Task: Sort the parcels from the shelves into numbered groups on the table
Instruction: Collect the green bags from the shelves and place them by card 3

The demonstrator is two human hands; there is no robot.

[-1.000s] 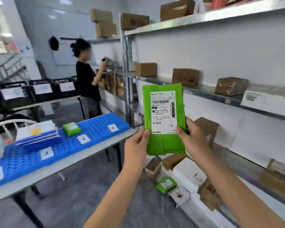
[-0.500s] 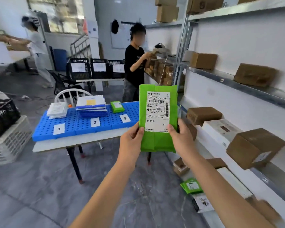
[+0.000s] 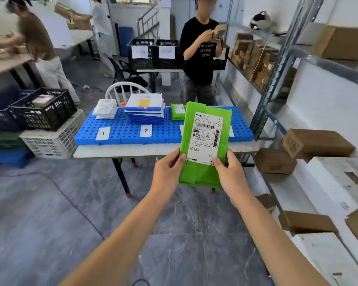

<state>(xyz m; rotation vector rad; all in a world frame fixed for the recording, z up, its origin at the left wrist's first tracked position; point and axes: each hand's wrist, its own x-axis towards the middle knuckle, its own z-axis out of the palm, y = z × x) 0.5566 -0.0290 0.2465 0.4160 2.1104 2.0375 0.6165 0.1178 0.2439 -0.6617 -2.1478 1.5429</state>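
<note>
At far left, one black crate (image 3: 42,109) stacked on one white crate (image 3: 52,139), just beside the tabletop (image 3: 120,151). On the tabletop, blue perforated mats (image 3: 120,129) carrying two readable number cards, card 1 (image 3: 103,133) and card 2 (image 3: 146,130). Also three piles there: one of white parcels (image 3: 104,109) behind card 1, one stack of blue-and-white mailers (image 3: 145,109) behind card 2, and one small green parcel (image 3: 177,111) further right. Beyond, three other people standing, and two black bins (image 3: 155,52) with white sheets on a far table.

In the middle, held up in front of the tabletop's right part: one large green parcel (image 3: 205,145), label toward the camera, top leaning slightly right. Left hand (image 3: 167,172) gripping its lower left edge, thumb on the front, fingers curled behind; right hand (image 3: 229,174) gripping the lower right edge the same way. Both arms stretched forward.

To the right, metal shelves (image 3: 277,79) with brown boxes (image 3: 316,141) and white boxes (image 3: 339,180), too blurred and cropped for a sure count.

Against half a second ago: same two-handed grip on the same parcel. Tabletop now straight ahead and larger, no longer off to the left. Card 3, readable then, now hidden behind the large green parcel — upright then, tilted now.
</note>
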